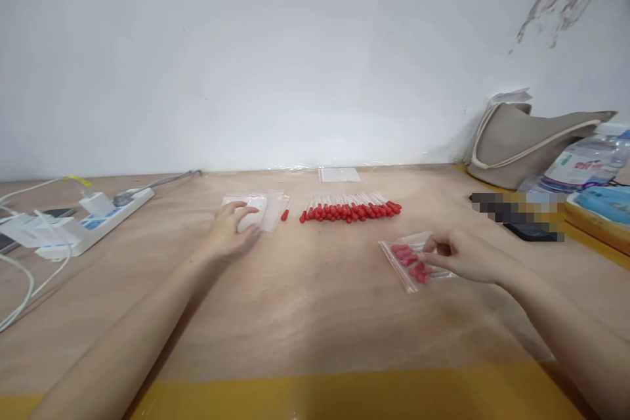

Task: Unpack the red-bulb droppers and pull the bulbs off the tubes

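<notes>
My left hand (234, 230) rests at a small stack of clear plastic bags (270, 211), its thumb and fingers apart and curved over the near edge. Beside the stack lies a single red-tipped stick (285, 214). Farther right, a row of white sticks with red bulb ends (352, 210) lies side by side, red ends toward me. My right hand (460, 256) has its fingers curled and pinches the far side of a clear zip bag (404, 272). Several red-tipped sticks (417, 269) show inside that bag, which lies low over the table. Part of it is hidden by my fingers.
A flat bag (339, 174) lies by the wall. At left sits a white power strip (98, 226) with chargers and cables. At right are a grey bag (522, 144), a large water bottle (581, 164), a blue pack (605, 202) and a dark flat object (531, 231).
</notes>
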Available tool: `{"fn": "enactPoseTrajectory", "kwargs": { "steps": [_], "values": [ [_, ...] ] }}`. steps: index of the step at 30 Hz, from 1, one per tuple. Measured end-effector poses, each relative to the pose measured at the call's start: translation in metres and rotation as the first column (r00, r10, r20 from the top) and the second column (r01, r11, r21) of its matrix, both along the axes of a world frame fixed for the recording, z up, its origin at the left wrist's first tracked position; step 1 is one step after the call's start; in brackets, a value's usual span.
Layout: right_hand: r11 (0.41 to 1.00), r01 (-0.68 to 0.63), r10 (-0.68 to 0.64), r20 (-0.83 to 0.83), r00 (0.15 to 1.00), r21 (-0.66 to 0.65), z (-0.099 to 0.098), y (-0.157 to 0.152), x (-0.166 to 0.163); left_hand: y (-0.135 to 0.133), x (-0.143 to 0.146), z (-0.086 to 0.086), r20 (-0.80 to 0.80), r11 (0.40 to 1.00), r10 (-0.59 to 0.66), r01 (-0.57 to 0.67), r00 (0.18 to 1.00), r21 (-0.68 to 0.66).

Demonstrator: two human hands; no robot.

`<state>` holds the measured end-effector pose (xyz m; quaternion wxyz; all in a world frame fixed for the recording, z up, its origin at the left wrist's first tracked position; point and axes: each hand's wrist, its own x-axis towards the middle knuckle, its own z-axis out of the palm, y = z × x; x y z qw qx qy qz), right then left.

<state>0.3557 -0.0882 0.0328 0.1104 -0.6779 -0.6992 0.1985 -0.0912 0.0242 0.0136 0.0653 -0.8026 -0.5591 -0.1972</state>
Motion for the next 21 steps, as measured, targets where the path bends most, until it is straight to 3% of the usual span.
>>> {"fn": "enactPoseTrajectory", "kwargs": {
  "steps": [2, 5, 8, 10, 12, 14, 16, 19, 21],
  "values": [
    [0.979, -0.165, 0.167, -0.006, 0.986, 0.12, -0.001, 0.003, 0.004, -0.008, 0.011, -0.002, -0.087, 0.993, -0.071, 0.063, 0.994, -0.101],
    [0.904, -0.42, 0.426, -0.085, 0.901, 0.077, -0.008, 0.008, 0.008, -0.01, 0.02, -0.01, -0.123, 0.964, -0.038, 0.004, 0.992, -0.267],
    [0.855, -0.516, 0.519, -0.133, 0.844, 0.056, -0.021, 0.011, -0.004, -0.002, 0.02, -0.017, -0.105, 0.951, 0.027, -0.057, 0.994, -0.304],
    [0.857, -0.501, 0.514, -0.132, 0.848, 0.12, -0.03, 0.014, -0.023, 0.002, 0.018, -0.017, -0.083, 0.972, 0.042, -0.06, 0.996, -0.226],
    [0.847, -0.497, 0.523, -0.126, 0.843, 0.191, -0.038, 0.018, -0.048, 0.001, 0.02, -0.015, -0.041, 0.998, 0.015, -0.017, 0.999, -0.052],
    [0.835, -0.476, 0.521, -0.12, 0.845, 0.277, -0.042, 0.024, -0.075, -0.007, 0.027, -0.011, 0.034, 0.99, -0.06, 0.056, 0.998, 0.131],
    [0.812, -0.468, 0.53, -0.106, 0.841, 0.348, -0.045, 0.031, -0.1, -0.02, 0.042, -0.008, 0.163, 0.978, -0.144, 0.115, 0.976, 0.175],
    [0.777, -0.463, 0.54, -0.072, 0.839, 0.427, -0.046, 0.041, -0.127, -0.041, 0.07, -0.007, 0.467, 0.98, -0.113, 0.175, 0.877, -0.091],
    [0.762, -0.465, 0.543, -0.054, 0.838, 0.452, -0.048, 0.045, -0.135, -0.05, 0.088, -0.007, 0.678, 0.903, -0.037, 0.315, 0.734, -0.292]
  ]
}}
